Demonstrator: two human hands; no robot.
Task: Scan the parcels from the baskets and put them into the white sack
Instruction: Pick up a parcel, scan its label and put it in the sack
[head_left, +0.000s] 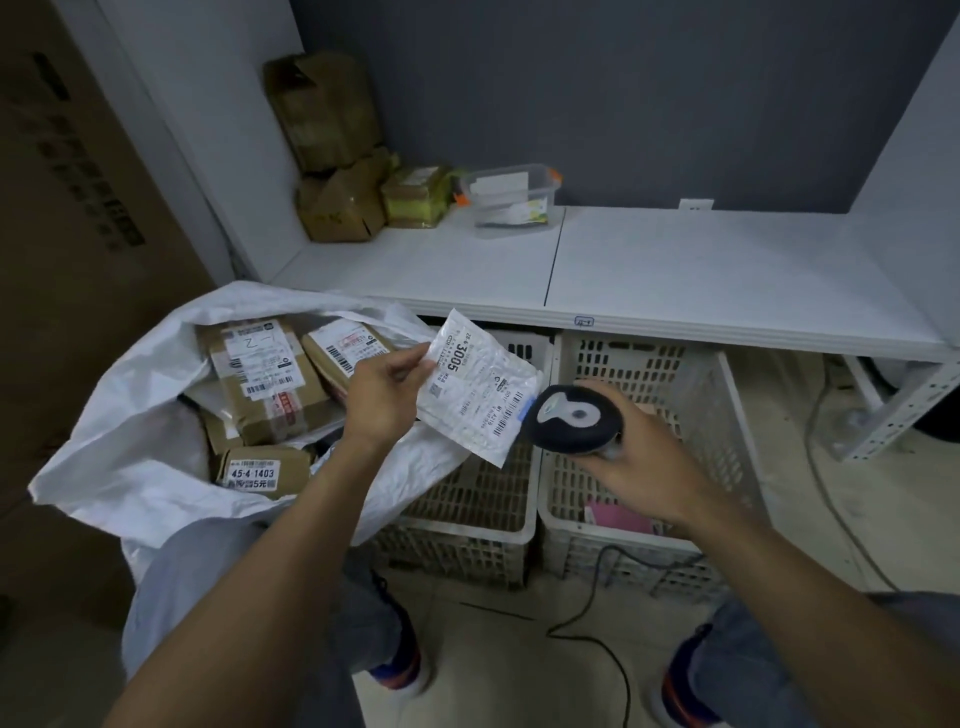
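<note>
My left hand (385, 397) pinches a flat white parcel (480, 387) with printed barcodes, held over the gap between the sack and the baskets. My right hand (636, 462) grips a dark handheld scanner (574, 418), its head pointing at the parcel's lower barcode from the right. The white sack (119, 457) stands open at the left, with several brown labelled parcels (262, 384) inside. Two white slatted baskets sit under the shelf: the left basket (467, 525) is partly behind the sack, and the right basket (649, 551) holds a pink parcel (618, 517).
A white shelf (675, 270) runs above the baskets, carrying brown boxes (337, 202) and a clear plastic tub (511, 195) at the back. A large cardboard box (78, 208) stands at the left. The scanner's black cable (597, 597) trails over the floor between my feet.
</note>
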